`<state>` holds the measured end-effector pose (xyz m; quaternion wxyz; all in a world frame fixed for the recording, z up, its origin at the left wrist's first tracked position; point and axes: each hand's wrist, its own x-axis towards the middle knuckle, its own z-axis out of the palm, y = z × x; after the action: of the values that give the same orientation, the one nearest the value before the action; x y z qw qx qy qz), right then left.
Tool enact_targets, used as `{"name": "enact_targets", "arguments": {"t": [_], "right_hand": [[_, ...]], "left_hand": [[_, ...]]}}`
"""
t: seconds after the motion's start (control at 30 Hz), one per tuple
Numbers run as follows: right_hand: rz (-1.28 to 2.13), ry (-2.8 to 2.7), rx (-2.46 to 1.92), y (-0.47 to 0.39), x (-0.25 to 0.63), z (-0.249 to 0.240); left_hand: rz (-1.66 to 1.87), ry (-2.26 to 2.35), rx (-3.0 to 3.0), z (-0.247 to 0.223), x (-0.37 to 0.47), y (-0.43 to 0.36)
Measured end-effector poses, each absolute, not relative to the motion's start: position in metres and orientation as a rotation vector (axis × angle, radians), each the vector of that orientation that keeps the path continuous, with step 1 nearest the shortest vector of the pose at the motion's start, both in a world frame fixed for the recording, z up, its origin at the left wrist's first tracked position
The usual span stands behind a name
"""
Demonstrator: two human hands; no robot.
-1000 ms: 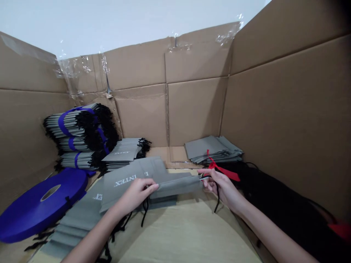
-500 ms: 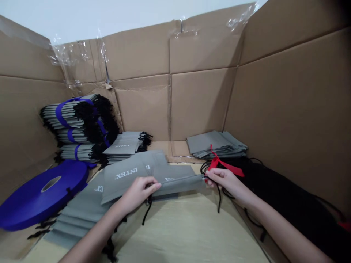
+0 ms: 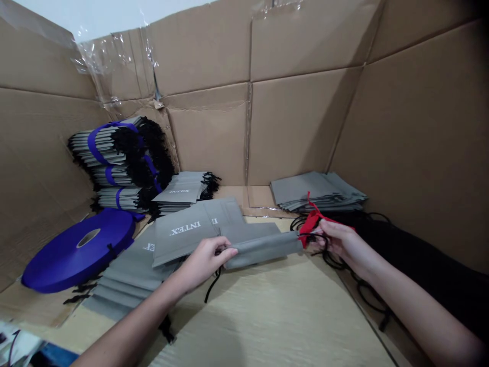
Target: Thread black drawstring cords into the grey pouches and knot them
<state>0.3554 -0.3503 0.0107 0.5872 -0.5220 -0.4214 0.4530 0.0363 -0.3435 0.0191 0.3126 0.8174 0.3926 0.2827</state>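
Observation:
A grey fabric drawstring pouch [image 3: 267, 248] stretches between my hands above the table. My left hand [image 3: 216, 257] pinches its left end, where a short black cord hangs down. My right hand [image 3: 336, 238] is closed at the pouch's right end, gripping black cord [image 3: 328, 257] beside a red ribbon [image 3: 311, 224]; its fingertips are partly hidden. Behind and left of my left hand lie overlapping grey pouches [image 3: 183, 229] printed INTEX, and more are fanned out [image 3: 126, 283] below them.
Bundles of pouches [image 3: 110, 148] tied with blue tape stand at the back left, beside a neat pouch stack [image 3: 179, 191]. In front is a roll of blue tape [image 3: 57, 260]. Grey pouches [image 3: 309, 188] lie back right, near a black heap [image 3: 412, 250]. Cardboard walls [image 3: 206, 137] enclose the table.
The view has tilted down and turned slightly left. My right hand has moved onto the red ribbon area, with black cord now across its fingers. My left hand still grips the pouch.

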Motion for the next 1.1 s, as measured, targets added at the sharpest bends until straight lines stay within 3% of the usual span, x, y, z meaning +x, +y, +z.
{"name": "enact_targets", "arguments": {"t": [0.8,1.1], "right_hand": [[1.069,-0.706,-1.296,-0.343,0.381,0.005],[1.032,-0.722,-1.345,-0.341,0.400,0.002]], "left_hand": [[0.742,0.900,1.888,0.014,0.041,-0.344],[0.723,1.051,1.985,0.008,0.026,-0.351]]}}
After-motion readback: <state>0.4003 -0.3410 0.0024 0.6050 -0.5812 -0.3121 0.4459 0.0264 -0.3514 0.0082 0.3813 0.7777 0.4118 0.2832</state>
